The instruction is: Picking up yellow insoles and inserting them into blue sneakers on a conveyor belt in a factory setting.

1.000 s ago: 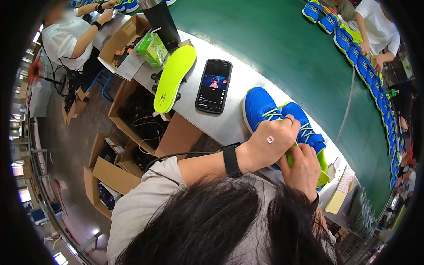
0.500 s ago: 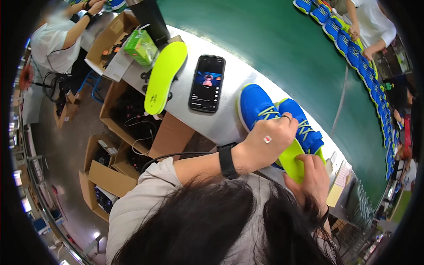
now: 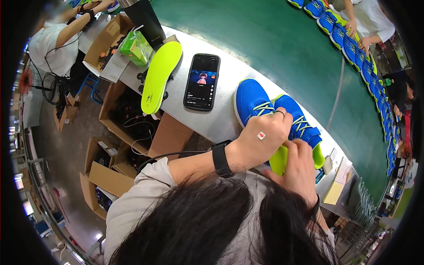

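Insole (image 3: 278,160) needs feeding in flat, we judge. Right hand (image 3: 300,171) fingers pinch it; left hand (image 3: 261,137) fingers we cannot tell.

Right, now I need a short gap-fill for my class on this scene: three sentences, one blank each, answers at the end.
1. A small sticker is on the back of the person's ____ hand.
2. In the picture, the nearest blue shoes lie to the ____ of the phone.
3. The tall bottle beside the drink carton has a ____ body.

Missing words: left; right; black.
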`<state>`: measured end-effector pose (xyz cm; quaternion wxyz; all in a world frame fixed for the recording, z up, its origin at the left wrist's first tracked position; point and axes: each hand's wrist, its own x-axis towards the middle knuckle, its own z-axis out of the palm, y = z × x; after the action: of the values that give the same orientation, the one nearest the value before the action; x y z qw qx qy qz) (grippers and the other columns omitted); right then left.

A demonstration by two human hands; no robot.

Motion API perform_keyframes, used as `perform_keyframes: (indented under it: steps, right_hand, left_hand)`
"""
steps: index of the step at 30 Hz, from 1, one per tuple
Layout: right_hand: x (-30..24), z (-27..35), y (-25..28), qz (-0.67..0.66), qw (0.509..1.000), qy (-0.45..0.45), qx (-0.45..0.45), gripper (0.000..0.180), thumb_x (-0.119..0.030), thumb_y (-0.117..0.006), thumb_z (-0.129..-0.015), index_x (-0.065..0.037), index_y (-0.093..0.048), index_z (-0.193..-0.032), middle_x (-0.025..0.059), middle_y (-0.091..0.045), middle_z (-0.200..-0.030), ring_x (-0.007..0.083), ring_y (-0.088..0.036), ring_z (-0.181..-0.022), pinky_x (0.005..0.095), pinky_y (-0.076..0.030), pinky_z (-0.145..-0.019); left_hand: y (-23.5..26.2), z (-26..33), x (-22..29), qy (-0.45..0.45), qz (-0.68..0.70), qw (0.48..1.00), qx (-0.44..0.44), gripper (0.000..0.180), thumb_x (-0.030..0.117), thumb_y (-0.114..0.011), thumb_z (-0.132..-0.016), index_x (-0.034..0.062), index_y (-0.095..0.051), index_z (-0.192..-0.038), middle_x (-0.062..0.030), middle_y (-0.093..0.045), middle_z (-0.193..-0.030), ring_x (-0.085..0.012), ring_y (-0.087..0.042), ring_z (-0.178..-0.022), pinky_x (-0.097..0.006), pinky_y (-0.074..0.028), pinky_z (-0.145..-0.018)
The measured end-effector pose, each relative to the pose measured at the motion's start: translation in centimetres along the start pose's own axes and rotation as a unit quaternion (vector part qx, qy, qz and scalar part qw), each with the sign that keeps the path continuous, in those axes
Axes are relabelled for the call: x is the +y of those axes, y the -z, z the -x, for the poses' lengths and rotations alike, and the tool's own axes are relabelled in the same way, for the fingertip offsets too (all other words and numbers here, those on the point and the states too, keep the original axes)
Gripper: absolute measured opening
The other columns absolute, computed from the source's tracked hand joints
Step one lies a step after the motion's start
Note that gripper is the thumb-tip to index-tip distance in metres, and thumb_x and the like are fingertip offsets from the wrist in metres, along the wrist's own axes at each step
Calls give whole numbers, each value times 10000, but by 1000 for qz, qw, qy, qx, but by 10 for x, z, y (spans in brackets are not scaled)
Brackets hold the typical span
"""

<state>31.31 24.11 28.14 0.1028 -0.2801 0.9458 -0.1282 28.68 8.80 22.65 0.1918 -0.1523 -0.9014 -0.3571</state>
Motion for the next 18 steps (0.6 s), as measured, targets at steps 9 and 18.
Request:
perform_keyframes:
  steps: [9, 18]
  right_hand:
    - [9, 24, 1, 14, 996, -84, 7, 368, -196, -783, -679, -46, -551, -922, 138, -548, -959, 338, -508, -905, 427, -433, -785]
    - [9, 8, -13, 26, 993, -2, 113, 193, -98, -737, -683, -35, -611, -814, 94, -577, -880, 283, -529, -813, 384, -449, -706]
  left_hand:
    - [0, -5, 1, 0, -14, 1000, -3, 118, 30, -609, -746, -3, -534, -831, -110, -566, -784, -231, -631, -611, -293, -503, -492]
    - [-1, -1, 3, -16, -37, 999, 7, 146, 32, -615, -722, -6, -541, -842, -111, -574, -780, -217, -640, -620, -282, -518, -506]
